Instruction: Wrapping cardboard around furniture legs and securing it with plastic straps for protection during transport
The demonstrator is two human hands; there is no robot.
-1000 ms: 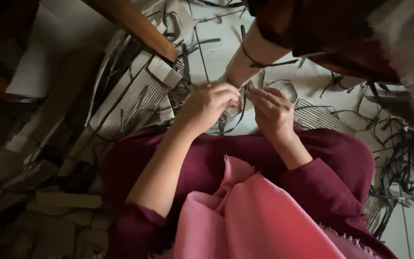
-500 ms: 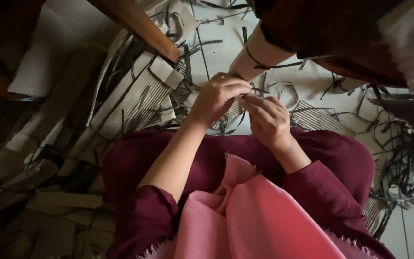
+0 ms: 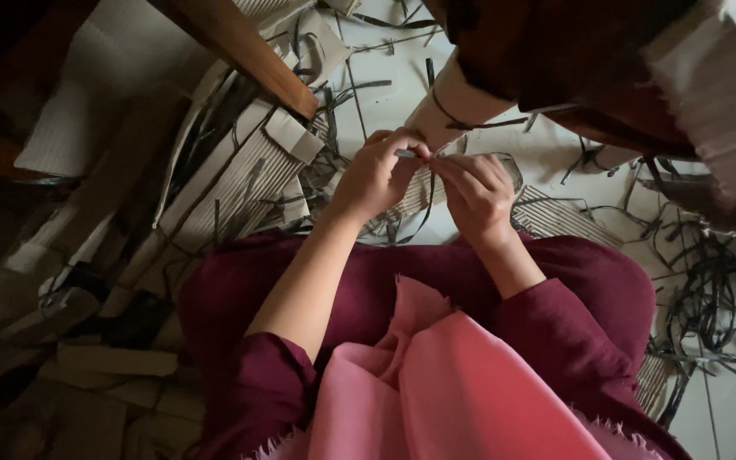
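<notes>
In the head view, the two hands meet near the middle of the frame, a little above center. The left hand (image 3: pixel 374 175) and the right hand (image 3: pixel 476 194) both pinch a thin dark strip (image 3: pixel 427 201). The fingers of each hand are closed tight on it. The strip hangs down in a curve between the hands, over the dark red lap (image 3: pixel 368 290).

A moment ago the hands sat lower and a bit more apart. Now they have moved up and closer, with the fingertips almost touching. The left hand has curled more over the strip. It looks like the hands are working on one small spot of the strip.

A pink cloth (image 3: pixel 445 383) lies at the bottom, as before. Ribbed cardboard pieces (image 3: pixel 240 170) stay in the upper left. More dark strips (image 3: pixel 717 290) lie scattered on the pale floor (image 3: pixel 393 94) at the right. A wooden bar (image 3: pixel 240 51) crosses the top left.
</notes>
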